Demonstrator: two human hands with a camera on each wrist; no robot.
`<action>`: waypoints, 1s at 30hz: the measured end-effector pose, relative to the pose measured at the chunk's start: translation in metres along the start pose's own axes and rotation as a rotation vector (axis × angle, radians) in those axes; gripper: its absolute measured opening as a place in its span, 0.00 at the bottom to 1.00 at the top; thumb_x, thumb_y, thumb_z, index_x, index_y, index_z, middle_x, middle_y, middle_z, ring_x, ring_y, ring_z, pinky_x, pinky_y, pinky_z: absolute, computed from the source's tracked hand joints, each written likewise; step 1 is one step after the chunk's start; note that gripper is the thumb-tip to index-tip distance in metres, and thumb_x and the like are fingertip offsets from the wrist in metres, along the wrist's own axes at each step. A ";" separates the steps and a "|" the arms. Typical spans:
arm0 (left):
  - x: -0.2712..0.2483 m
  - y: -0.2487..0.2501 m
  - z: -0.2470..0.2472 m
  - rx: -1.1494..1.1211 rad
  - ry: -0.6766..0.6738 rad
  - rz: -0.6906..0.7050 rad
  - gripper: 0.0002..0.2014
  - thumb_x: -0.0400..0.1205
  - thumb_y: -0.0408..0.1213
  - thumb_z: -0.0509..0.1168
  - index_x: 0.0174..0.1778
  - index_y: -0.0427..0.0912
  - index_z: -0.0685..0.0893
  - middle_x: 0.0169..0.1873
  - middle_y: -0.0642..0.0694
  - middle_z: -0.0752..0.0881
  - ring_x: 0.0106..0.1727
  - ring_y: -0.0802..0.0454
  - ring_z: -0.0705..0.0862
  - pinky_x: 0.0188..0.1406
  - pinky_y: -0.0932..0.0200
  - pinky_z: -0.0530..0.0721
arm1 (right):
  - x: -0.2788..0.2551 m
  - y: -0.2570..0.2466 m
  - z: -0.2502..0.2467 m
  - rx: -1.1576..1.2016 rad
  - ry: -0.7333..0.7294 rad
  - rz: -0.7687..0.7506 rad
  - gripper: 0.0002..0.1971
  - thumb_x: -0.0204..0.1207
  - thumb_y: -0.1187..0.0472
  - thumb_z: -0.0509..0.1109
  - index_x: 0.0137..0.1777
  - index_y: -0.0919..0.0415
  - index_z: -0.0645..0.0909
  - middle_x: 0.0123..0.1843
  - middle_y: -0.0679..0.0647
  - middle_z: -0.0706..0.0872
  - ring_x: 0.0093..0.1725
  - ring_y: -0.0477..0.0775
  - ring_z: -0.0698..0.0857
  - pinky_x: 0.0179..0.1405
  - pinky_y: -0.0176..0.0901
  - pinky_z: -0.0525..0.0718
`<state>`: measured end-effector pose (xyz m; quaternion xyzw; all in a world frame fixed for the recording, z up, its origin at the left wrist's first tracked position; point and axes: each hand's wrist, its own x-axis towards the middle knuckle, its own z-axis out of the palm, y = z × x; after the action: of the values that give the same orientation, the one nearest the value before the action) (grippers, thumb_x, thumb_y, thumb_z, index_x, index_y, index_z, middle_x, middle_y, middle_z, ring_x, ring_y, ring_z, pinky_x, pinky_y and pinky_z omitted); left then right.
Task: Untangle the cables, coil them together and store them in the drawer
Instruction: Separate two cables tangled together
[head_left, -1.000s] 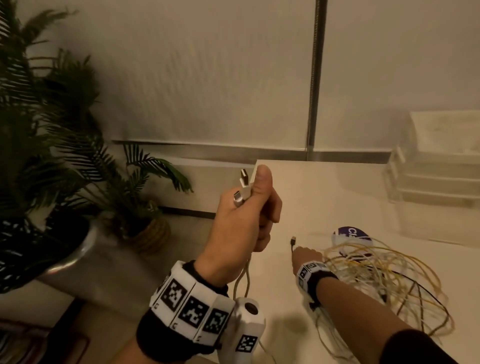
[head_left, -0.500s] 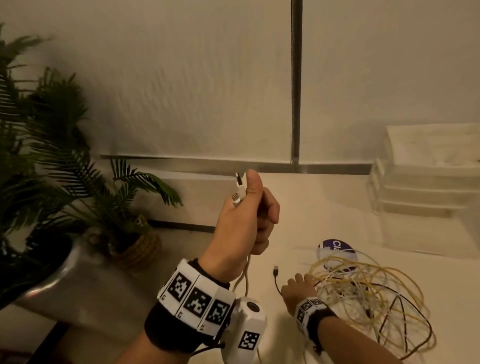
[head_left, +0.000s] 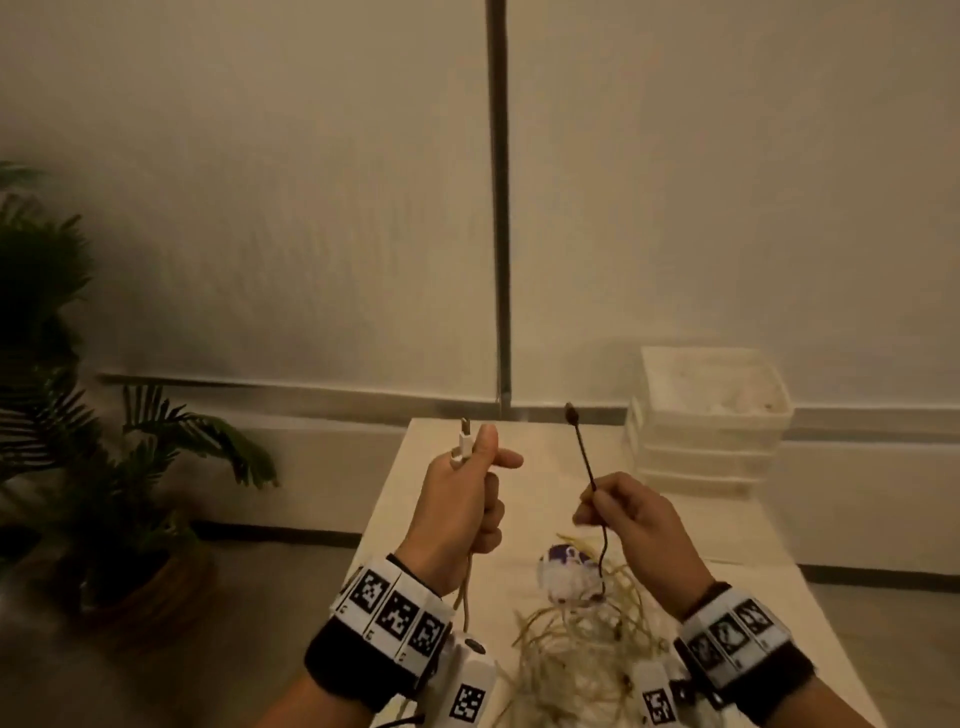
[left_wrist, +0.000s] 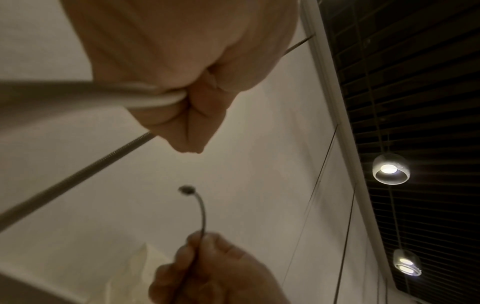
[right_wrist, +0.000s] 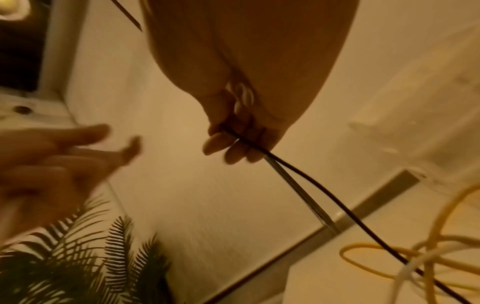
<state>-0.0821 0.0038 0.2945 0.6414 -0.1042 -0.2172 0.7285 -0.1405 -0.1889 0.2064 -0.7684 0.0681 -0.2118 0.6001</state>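
1. Fingers of the left hand (head_left: 457, 499) are curled round a white cable (head_left: 464, 587), with the thumb up against its white plug (head_left: 464, 444); the forefinger sticks out toward 3 o'clock. The left-wrist view shows the same grip from below – the white cable (left_wrist: 145, 96) squeezed in the fold of the curled fingers.

2. Right hand (head_left: 631, 519) pinches a thin black cable (head_left: 586, 457) between thumb and fingertips. Its short free end rises toward 11 o'clock and ends in a small dark plug (head_left: 571, 414). In the right-wrist view the black cable (right_wrist: 311, 181) leaves the fingertips and runs off toward 5 o'clock.

3. Both hands are raised above the table (head_left: 410, 499), apart from each other, the left at 9 o'clock of the right.

4. Below the hands, at 6 o'clock, lies the tangle of cables (head_left: 582, 649) – yellowish and pale loops heaped on the table, with the black cable dropping into it. A round purple-and-white object (head_left: 566, 574) sits at the tangle's far edge; what it is cannot be told.

5. At 2 o'clock from the right hand stands a stack of white plastic drawers (head_left: 706, 415) on the table's far corner, its drawers pushed in.

6. At 9 o'clock, off the table, a potted palm (head_left: 130, 499) stands on the floor.
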 end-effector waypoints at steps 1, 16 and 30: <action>0.005 0.000 0.011 -0.007 -0.018 -0.003 0.27 0.86 0.55 0.58 0.56 0.31 0.82 0.22 0.51 0.59 0.21 0.55 0.54 0.22 0.63 0.52 | -0.006 -0.016 -0.008 0.056 -0.030 -0.031 0.09 0.83 0.73 0.59 0.48 0.68 0.81 0.33 0.58 0.87 0.35 0.56 0.85 0.43 0.46 0.84; 0.018 0.043 0.104 0.158 -0.012 0.416 0.27 0.85 0.60 0.50 0.25 0.48 0.69 0.23 0.47 0.67 0.23 0.52 0.63 0.24 0.60 0.63 | -0.036 -0.023 -0.034 -0.039 -0.179 -0.100 0.13 0.87 0.63 0.57 0.41 0.58 0.78 0.29 0.50 0.77 0.29 0.48 0.74 0.34 0.41 0.74; -0.031 0.073 0.060 0.737 -0.273 0.633 0.16 0.87 0.46 0.60 0.43 0.43 0.88 0.20 0.63 0.80 0.21 0.67 0.77 0.20 0.72 0.71 | 0.014 -0.016 -0.045 -0.172 -0.223 0.038 0.18 0.83 0.71 0.56 0.32 0.57 0.70 0.27 0.47 0.71 0.26 0.41 0.68 0.30 0.41 0.70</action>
<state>-0.1215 -0.0293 0.3797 0.7586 -0.4576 -0.0161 0.4634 -0.1483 -0.2295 0.2336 -0.8343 0.0333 -0.1071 0.5398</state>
